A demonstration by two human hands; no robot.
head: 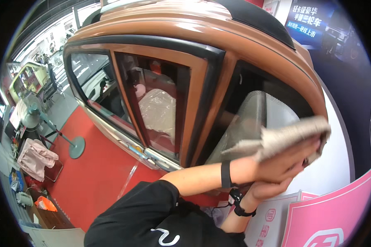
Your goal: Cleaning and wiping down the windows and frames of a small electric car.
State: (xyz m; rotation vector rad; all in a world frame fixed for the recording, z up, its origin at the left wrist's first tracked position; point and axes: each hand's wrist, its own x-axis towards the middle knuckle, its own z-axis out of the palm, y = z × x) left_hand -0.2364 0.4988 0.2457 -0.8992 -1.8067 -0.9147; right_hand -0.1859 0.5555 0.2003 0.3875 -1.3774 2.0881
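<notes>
A beige cloth [293,134], blurred by motion, is folded over the fingers of my left hand [281,163], in front of the rear side window of an orange-brown vehicle [215,102]. A black band circles the left wrist. Just below, my right hand [269,189] is close against the left one, with a black strapped device [238,202] on its wrist. The left hand covers part of the right hand's fingers, so its hold is unclear. The vehicle's door window [154,102] shows a plastic-covered seat inside.
Pink and white printed boards [327,210] stand at the lower right, near my arms. Red carpet [95,176] runs beside the vehicle. A green pedestal fan [77,147], a chair with a pink garment [37,157] and a wooden desk [54,216] with several items are on the left.
</notes>
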